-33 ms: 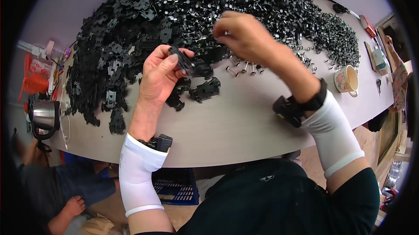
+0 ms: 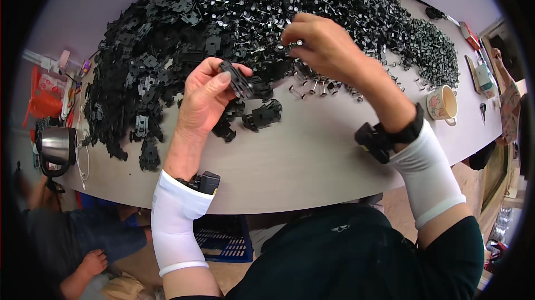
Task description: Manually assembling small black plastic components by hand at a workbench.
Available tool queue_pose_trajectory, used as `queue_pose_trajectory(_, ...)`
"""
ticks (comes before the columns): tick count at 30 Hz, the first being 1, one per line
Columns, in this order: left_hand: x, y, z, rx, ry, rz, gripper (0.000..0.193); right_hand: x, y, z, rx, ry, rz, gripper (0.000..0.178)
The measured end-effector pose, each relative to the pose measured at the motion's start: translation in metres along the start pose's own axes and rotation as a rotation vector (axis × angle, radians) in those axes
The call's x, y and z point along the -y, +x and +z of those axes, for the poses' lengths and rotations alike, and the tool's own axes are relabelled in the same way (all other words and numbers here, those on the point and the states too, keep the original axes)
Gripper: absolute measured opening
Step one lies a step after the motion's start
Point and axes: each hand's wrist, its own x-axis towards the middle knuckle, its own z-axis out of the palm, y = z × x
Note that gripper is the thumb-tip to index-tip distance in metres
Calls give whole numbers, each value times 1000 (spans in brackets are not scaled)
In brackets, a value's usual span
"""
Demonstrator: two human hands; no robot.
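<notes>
Ridged black plastic part [image 2: 238, 81] in left hand [image 2: 202, 94], round wheel [image 2: 300, 42] in right hand [image 2: 326, 45]

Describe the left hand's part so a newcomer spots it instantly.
Find the pale table with a huge dark heap across its far side. At the heap's near edge is the person's left hand, holding a black part. It's the one held up in that hand; nearby dark pieces lie on the table.
</notes>
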Motion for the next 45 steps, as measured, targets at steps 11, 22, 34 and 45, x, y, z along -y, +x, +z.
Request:
queue_pose_trajectory(11, -7, 2, -20, -92, 47, 125, 7, 3, -13, 11, 143, -299, -64, 28)
queue_pose_trajectory(22, -8, 0, -5, -199, 70, 172, 29, 0, -11, 23, 146, -243, -99, 19)
queue_pose_trajectory(34, -5, -1, -9, -174, 125, 104, 38, 23, -17, 34, 167, -255, -58, 23)
queue_pose_trajectory(45, -17, 0, -15, -153, 78, 176, 37, 25, -9, 28, 151, 2, 45, 13)
